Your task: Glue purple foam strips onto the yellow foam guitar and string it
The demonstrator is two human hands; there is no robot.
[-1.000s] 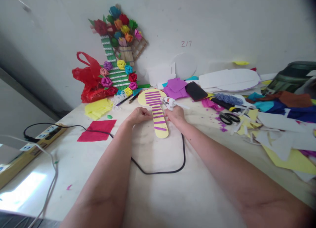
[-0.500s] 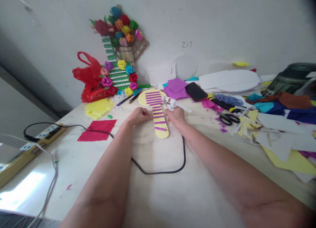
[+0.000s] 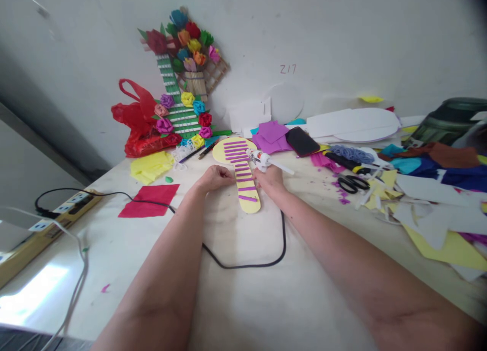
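A yellow paper shape (image 3: 249, 206), round at the top with a long stem, lies flat and carries several purple strips across it. My right hand (image 3: 269, 178) is closed around a white glue gun (image 3: 262, 160), whose tip points left over the strips near the top of the stem. A clear glue stick juts from its rear. On the other side, my left hand (image 3: 216, 178) rests at the stem's left edge with its fingers pinched together; anything between them is too small to make out.
A black cable (image 3: 247, 266) loops between the forearms. Left are red paper (image 3: 149, 200) and a power strip (image 3: 72, 206). Flower crafts (image 3: 182, 97) lean on the wall. Purple paper (image 3: 271, 136), a phone (image 3: 302, 141), scissors (image 3: 353, 183) and paper scraps (image 3: 426, 216) lie right.
The glue gun in my right hand has shifted slightly left over the strips. My left hand and the yellow shape look the same.
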